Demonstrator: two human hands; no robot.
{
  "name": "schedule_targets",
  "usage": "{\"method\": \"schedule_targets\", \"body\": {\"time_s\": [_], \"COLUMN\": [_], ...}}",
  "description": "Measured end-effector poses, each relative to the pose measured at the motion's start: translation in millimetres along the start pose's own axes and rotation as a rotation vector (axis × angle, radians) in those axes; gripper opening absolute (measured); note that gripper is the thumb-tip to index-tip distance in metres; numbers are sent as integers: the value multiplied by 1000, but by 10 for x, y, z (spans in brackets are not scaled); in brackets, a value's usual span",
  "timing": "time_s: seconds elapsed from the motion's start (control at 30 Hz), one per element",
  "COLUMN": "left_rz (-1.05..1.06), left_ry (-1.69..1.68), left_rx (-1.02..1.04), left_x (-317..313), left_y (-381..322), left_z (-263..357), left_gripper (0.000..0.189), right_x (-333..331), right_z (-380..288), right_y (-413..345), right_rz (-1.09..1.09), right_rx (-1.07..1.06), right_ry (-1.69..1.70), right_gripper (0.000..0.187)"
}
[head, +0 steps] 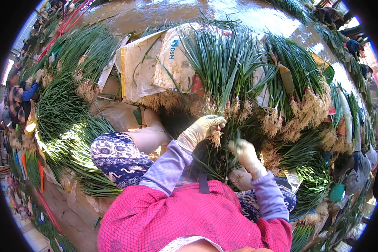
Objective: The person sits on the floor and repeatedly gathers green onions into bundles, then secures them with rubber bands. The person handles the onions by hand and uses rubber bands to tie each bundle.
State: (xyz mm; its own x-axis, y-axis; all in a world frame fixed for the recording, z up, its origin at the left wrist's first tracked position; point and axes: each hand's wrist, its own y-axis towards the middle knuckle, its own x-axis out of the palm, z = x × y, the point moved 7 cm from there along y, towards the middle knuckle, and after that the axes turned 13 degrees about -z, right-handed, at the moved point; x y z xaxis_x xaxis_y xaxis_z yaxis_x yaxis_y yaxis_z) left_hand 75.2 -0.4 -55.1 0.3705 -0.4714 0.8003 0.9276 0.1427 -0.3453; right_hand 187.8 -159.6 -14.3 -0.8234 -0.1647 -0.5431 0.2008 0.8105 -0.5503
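Note:
My left hand (pixel 204 126), in a pale glove, is closed on a spring onion (pixel 218 135) just above its reddish base, with the stringy roots hanging below the fingers. To its right my gloved right hand (pixel 243 150) is curled, blurred, with something thin and dark at its fingertips, perhaps a blade or a leaf. Beyond the hands, a row of spring onions (pixel 223 63) lies with roots towards me and green leaves pointing away. More loose greens (pixel 219 160) lie dark between my knees.
Printed woven sacks (pixel 173 60) lie beside the row. A heap of spring onions (pixel 63 107) spreads at the left, and rooted bundles (pixel 308 110) lie at the right. A co-worker in a checked top (pixel 17 97) sits at the far left. Wet floor (pixel 145 14) shows beyond.

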Motion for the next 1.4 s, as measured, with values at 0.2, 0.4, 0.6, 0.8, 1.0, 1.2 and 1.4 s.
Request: {"method": "schedule_targets", "body": {"time_s": [0.2, 0.4, 0.6, 0.8, 1.0, 1.2, 1.4], "left_rz": [100, 68, 113, 76, 65, 433, 547], "left_ry": [294, 14, -14, -66, -184, 239, 496], "left_rx": [-22, 23, 245, 275, 362, 284, 293], "left_x": [-23, -59, -210, -160, -295, -458, -619], "left_y": [-208, -268, -259, -278, -267, -57, -176], "left_z": [-78, -2, 297, 346, 553, 343, 400], "left_gripper": [20, 18, 26, 29, 31, 22, 15], "right_x": [-53, -292, -101, -653, -661, -292, -220], "right_z": [-695, -585, -389, -368, 44, -193, -582], "right_y": [876, 858, 746, 1756, 1135, 851, 1216], "right_rz": [238, 442, 110, 428, 151, 500, 583], "right_rx": [-376, -175, 96, 161, -180, -35, -168], "right_ry": [31, 473, -246, -365, 1025, 374, 249], "right_gripper": [26, 43, 48, 34, 26, 21, 24]}}
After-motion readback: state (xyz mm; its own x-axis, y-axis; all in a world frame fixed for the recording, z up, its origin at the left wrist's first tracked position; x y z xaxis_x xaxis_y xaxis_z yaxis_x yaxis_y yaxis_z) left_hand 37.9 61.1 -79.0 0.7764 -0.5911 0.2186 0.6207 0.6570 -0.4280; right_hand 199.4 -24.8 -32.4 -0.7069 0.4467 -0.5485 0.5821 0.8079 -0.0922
